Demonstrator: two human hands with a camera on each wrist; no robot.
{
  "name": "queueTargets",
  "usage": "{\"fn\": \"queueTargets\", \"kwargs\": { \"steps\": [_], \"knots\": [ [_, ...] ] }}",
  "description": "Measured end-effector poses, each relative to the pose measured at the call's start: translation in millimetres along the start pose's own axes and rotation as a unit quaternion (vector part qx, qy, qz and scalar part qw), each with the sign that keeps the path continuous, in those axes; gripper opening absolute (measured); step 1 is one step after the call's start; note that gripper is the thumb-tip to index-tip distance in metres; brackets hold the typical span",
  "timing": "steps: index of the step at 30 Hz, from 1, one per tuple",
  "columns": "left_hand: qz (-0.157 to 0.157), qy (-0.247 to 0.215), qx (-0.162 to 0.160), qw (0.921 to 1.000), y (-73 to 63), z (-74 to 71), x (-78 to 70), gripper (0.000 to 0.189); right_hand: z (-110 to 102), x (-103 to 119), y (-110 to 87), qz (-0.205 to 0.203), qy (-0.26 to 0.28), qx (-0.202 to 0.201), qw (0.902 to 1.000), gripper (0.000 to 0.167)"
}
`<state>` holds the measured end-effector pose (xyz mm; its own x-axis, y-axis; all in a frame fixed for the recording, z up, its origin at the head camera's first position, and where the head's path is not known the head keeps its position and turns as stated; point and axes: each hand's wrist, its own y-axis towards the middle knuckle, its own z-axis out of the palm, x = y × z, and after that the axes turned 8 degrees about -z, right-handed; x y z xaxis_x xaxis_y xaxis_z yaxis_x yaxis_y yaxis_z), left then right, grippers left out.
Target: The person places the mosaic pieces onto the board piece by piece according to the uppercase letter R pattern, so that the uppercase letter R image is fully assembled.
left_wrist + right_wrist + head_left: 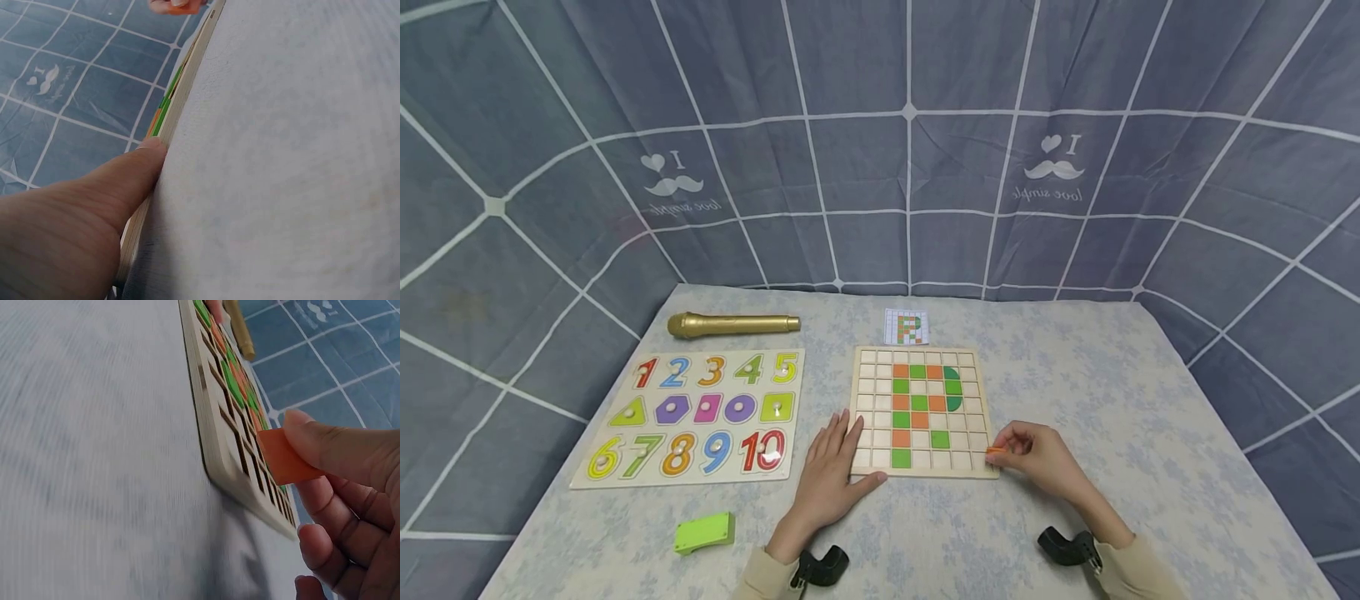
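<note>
A wooden grid board (880,387) lies on the table, with orange and green tiles set in its squares and two rounded dark green pieces at the upper right of the pattern. My right hand (1037,454) pinches an orange square tile (284,456) between thumb and fingers, by the board's lower right edge. At the opposite lower corner rests my left hand (831,475), fingers extended along the board's left side and thumb touching its front edge. A lone green tile (939,439) sits in the lower part of the grid. Behind the board lies a small pattern card (906,327).
To the left is a puzzle board (685,417) with knobbed numbers and shapes. A gold microphone (733,325) lies behind it, and a bright green block (703,532) in front. Grey-blue gridded curtain (865,167) hangs around the back and sides of the table.
</note>
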<state>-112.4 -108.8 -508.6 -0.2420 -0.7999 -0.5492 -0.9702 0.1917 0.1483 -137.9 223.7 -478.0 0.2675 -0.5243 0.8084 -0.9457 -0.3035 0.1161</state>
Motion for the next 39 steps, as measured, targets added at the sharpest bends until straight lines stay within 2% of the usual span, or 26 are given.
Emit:
{"fn": "queueTargets", "kwargs": {
  "steps": [8, 20, 26, 34, 39],
  "knots": [
    [0.000, -0.001, -0.003, 1.0000, 0.7, 1.2, 1.6, 0.084, 17, 10, 14.9, -0.038, 0.030, 0.027, 0.9985, 0.018],
    [-0.004, 0.000, 0.003, 1.0000, 0.8, 2.1, 1.1, 0.084, 29, 10, 22.2, -0.058, 0.002, 0.057, 0.9967, 0.015],
    [-0.004, 0.003, 0.005, 1.0000, 0.2, 1.4, 0.2, 0.084, 29, 9, 21.4, -0.060, -0.042, 0.062, 0.9954, 0.015],
    [-0.002, 0.003, 0.005, 1.0000, -0.2, 0.6, -0.6, 0.083, 27, 10, 15.5, -0.124, -0.099, 0.050, 0.9861, 0.013],
    [-0.003, 0.004, 0.004, 1.0000, -0.5, 0.6, -0.1, 0.083, 26, 10, 9.7, -0.145, -0.138, 0.043, 0.9788, 0.018]
  ]
}}
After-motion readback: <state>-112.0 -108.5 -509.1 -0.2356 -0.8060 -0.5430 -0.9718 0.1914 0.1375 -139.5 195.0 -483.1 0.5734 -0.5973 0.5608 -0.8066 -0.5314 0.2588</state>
